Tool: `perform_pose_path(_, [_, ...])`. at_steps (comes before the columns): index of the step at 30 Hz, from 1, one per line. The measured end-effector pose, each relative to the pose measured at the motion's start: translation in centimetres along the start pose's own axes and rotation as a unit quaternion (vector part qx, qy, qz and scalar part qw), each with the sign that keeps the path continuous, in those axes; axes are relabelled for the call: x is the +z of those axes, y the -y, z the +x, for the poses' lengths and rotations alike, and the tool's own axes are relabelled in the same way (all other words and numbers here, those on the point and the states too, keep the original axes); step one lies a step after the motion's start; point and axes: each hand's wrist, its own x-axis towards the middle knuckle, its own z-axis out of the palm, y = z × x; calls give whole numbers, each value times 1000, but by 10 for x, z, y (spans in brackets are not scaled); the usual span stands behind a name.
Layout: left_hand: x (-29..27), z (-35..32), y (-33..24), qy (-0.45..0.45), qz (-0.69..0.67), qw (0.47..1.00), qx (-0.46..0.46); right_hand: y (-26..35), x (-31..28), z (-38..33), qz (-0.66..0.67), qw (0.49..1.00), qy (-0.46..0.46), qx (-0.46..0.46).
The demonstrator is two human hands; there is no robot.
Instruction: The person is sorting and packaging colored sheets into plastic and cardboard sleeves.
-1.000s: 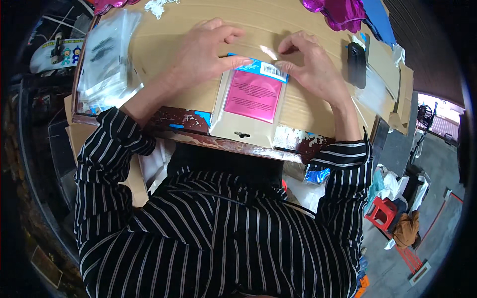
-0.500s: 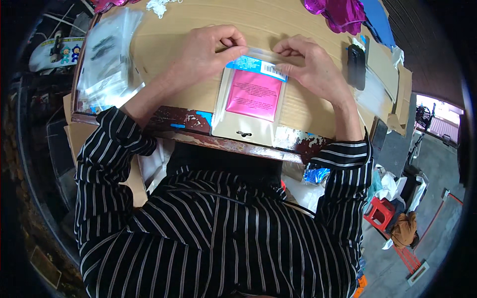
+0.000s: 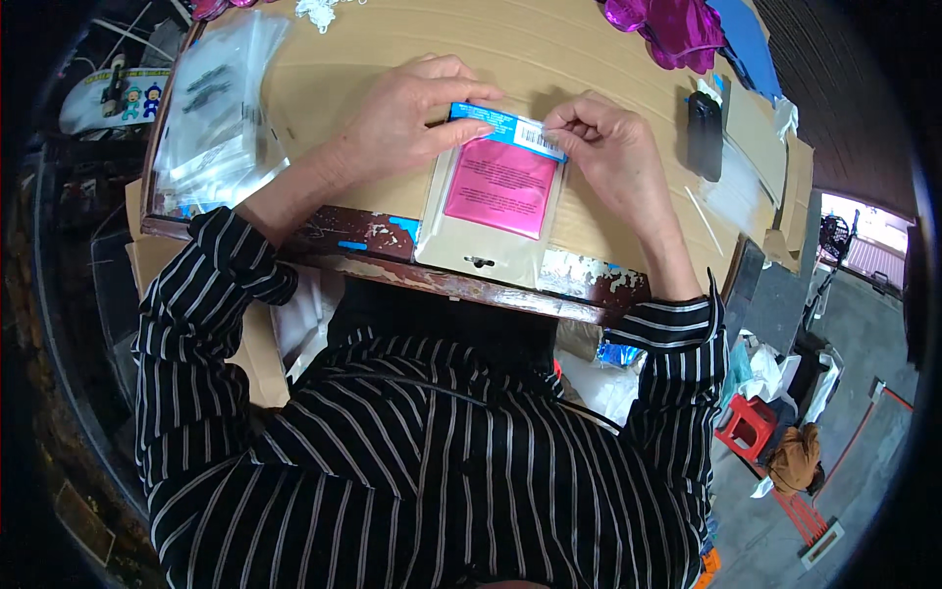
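Note:
A flat clear plastic bag [image 3: 481, 244] lies across the near edge of the table, with its hang hole toward me. Inside it is a shiny pink packet [image 3: 497, 187] with a blue header strip and a white barcode patch at the far end. My left hand [image 3: 407, 113] grips the bag's far left corner, thumb on the blue strip and fingers along the far edge. At the far right corner, my right hand [image 3: 616, 157] pinches the bag's edge beside the barcode, thumb against curled fingers. The clear flap hardly shows past the far edge.
Brown cardboard [image 3: 363, 59] covers the table. Clear plastic bags [image 3: 211, 118] are stacked at the left. Toward the right lie a black oblong object [image 3: 704, 135] and a thin white stick [image 3: 703, 218]. Shiny magenta pieces [image 3: 677, 29] sit at the far right, white strands [image 3: 319, 14] farther left.
The clear flap that stuck out past the blue strip has gone from the far edge. My left fingers have straightened along that edge, and my right hand has drawn slightly nearer to me.

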Motion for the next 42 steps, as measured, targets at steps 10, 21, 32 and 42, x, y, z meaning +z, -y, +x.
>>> perform_pose_path(10, [7, -7, -7, -51, 29, 997, 45, 10, 10, -15, -176, 965, -72, -181])
perform_pose_path(21, [7, -11, -6, -81, 83, 989, 93, 12, 31, -46, -348, 897, -73, -262])
perform_pose_path(32, [-8, -21, 2, -47, 168, 960, 218, 8, 39, -55, -374, 883, -102, -264])
perform_pose_path(42, [-35, -38, 10, -11, 182, 960, 214, 4, 39, -57, -365, 885, -116, -264])
